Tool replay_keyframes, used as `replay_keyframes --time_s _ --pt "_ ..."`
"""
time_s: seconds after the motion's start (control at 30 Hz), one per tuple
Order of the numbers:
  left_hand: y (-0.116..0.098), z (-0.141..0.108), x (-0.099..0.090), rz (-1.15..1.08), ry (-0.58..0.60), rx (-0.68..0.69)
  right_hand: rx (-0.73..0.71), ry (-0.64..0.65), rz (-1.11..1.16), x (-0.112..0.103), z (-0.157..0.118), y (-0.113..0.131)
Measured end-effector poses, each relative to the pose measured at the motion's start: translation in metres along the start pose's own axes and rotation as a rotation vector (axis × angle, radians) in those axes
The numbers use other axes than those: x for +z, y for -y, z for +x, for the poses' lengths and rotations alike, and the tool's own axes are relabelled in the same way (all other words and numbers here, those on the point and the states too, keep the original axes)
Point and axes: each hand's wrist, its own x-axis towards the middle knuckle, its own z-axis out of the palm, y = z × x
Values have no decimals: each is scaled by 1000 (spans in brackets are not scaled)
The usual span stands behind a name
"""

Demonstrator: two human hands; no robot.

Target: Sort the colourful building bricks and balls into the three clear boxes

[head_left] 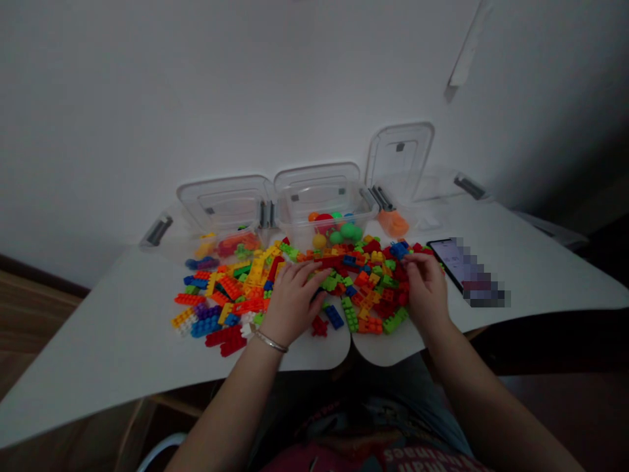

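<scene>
1. Resting my left hand [292, 305] on the near side of the brick pile [339, 288], I am keeping its fingers [304, 278] spread and released, with no brick gripped that I can see.
2. Curling my right hand [425, 292] over the pile's right edge, I am drawing its fingertips [415, 261] together among the bricks; I cannot tell whether they are grasping one.
3. Spreading across the table [93, 347], the pile is sitting just in front of two open tubs [319, 203], one holding balls [339, 229], while a phone [445, 259] is lying just right of it.
4. Worrying about slips, I am judging that a wide sweep of my right hand could knock the phone, and a hard push could send bricks into the tubs or off the table.
</scene>
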Motion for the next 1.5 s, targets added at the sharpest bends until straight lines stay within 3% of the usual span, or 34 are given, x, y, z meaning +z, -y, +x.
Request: replay_keyframes --time_s 0.1,0.17,0.3,0.43,0.63,0.8,1.07,1.23,1.37,1.5 --pt "2 2 8 45 59 40 -186 114 -243 3 3 9" --pt "4 2 10 57 77 49 -229 112 -341 2 7 14" --pt "7 1 15 55 58 37 -175 59 -529 -8 20 13" --pt "9 -1 18 31 7 23 -87 88 -716 -13 30 4" --pt "8 -4 15 56 -61 -43 -88 140 -798 -8 33 -1" --pt "7 -5 12 54 -67 -82 -99 169 -788 -8 35 -2" --pt "8 -5 17 84 -84 -120 -13 136 -799 -9 35 -6" --pt "9 -6 18 72 -59 -139 -41 79 -740 -7 35 -9" --pt "8 -6 17 59 -62 -149 -79 -10 -561 -5 35 -5" --pt "7 -6 16 45 -101 -156 31 -111 -118 -1 35 5"
